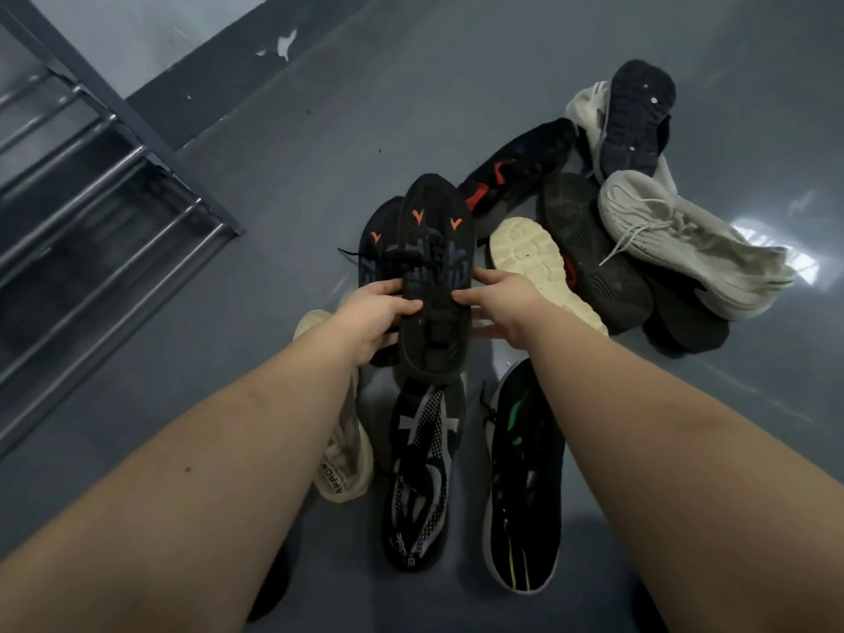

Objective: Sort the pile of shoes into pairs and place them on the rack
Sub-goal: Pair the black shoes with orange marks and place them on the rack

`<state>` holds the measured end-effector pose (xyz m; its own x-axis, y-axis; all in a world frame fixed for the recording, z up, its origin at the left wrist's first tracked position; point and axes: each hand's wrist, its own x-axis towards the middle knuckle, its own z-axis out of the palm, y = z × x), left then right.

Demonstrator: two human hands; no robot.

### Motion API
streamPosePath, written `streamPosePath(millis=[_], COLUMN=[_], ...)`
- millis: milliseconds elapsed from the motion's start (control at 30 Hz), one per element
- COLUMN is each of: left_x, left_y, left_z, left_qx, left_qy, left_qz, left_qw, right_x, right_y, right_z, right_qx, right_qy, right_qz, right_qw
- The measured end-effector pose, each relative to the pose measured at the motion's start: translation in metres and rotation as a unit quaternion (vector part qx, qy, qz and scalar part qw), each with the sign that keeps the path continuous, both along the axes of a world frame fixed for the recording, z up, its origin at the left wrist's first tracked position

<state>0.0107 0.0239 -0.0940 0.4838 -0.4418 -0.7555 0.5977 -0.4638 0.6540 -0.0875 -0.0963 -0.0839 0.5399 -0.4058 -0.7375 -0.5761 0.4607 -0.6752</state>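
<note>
Above the grey floor point(319, 143), centre of view: black knit shoe w/ orange chevrons point(436, 249), held toe-away, off the ground. Left hand point(379, 319) grips its left side, thumb curled over the upper near the laces. Right hand point(498, 296) is at its right side, thumb on the upper, fingers partly behind the shoe; looks like a grasp. A second dark shoe w/ one orange chevron point(375, 249) sits just behind and left of the held one, mostly hidden; cannot tell which hand, if either, carries it.

Rack point(114, 185): upper left, dark frame w/ metal bars, cut off by the picture edge; no shoes visible on the bars shown.

Pile, right of the hands: black shoe w/ red mark point(516, 175), cream sole turned up point(530, 258), dark sole turned up point(593, 253), pale grey laced shoe point(685, 249) lying on top, and a dark treaded sole point(639, 116) resting on another pale shoe. These overlap; pairing hard to make out.

Below the hands, on the floor: cream shoe point(342, 454), partly under the left forearm; black-and-white patterned shoe point(422, 472); black shoe w/ green marks point(525, 477).
</note>
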Motion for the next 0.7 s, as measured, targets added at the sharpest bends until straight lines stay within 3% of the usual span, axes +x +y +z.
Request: streamPosePath(millis=[233, 500, 700], left_x=[0.034, 0.031, 0.031], left_y=[0.009, 0.015, 0.012], left_z=[-0.032, -0.075, -0.083], left_qx=[0.094, 0.158, 0.191], left_qy=[-0.115, -0.014, -0.053], left_qz=[0.110, 0.050, 0.030], left_qw=[0.983, 0.986, 0.980], right_x=[0.026, 0.031, 0.027], right_y=[-0.009, -0.013, -0.017], right_z=[-0.029, -0.048, -0.058], right_qx=[-0.027, -0.057, -0.052], right_qy=[0.015, 0.033, 0.040], right_qz=[-0.041, -0.065, -0.055], right_qw=[0.999, 0.996, 0.996])
